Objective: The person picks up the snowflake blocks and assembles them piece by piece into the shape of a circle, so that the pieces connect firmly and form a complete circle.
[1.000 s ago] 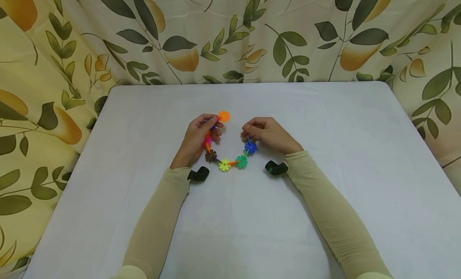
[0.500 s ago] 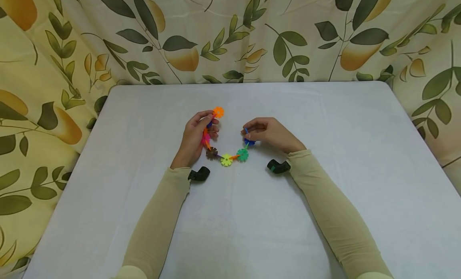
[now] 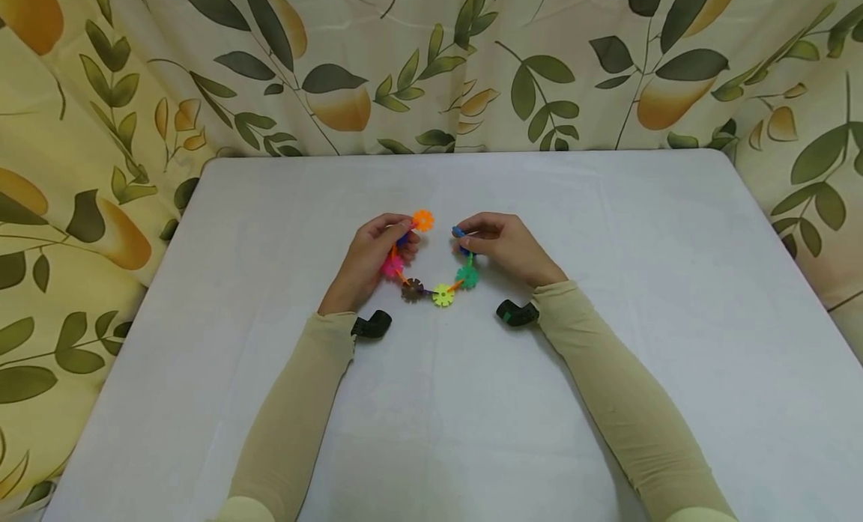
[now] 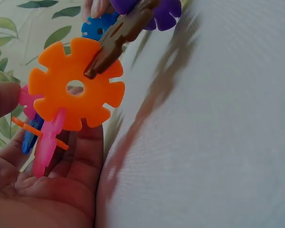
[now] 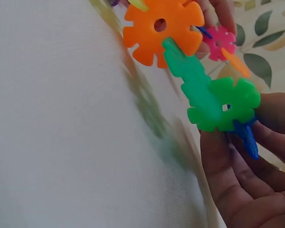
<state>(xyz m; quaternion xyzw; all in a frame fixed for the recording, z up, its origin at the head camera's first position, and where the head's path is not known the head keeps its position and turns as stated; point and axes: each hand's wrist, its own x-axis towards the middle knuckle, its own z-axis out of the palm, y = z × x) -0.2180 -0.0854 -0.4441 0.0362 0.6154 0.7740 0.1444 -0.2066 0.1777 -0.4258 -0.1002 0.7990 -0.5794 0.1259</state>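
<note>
A curved chain of slotted, flower-shaped plastic discs spans both hands. In the head view, my left hand (image 3: pixel 367 260) pinches its left part between thumb and fingers, with an orange end disc (image 3: pixel 423 220) sticking out past the fingertips. A pink disc (image 3: pixel 392 266) shows beside that palm. Between the hands the chain sags through a brown disc (image 3: pixel 413 290), a yellow disc (image 3: pixel 443 295) and a teal-green disc (image 3: pixel 467 276). My right hand (image 3: pixel 511 245) pinches the other end, at blue pieces partly hidden by its fingers. The right wrist view shows a bright green disc (image 5: pixel 247 97) joined to a blue disc (image 5: pixel 247 140).
A white cloth (image 3: pixel 431 432) covers the table. Leaf-patterned curtains (image 3: pixel 418 65) hang behind and at both sides. A black wrist camera (image 3: pixel 372 325) juts from the left sleeve, and another black camera (image 3: pixel 517 313) from the right sleeve.
The chain's middle has shifted right and slightly up. My right fingers now cover more of the blue disc, and a blue piece shows above them. The left hand moved away slightly, then back.
</note>
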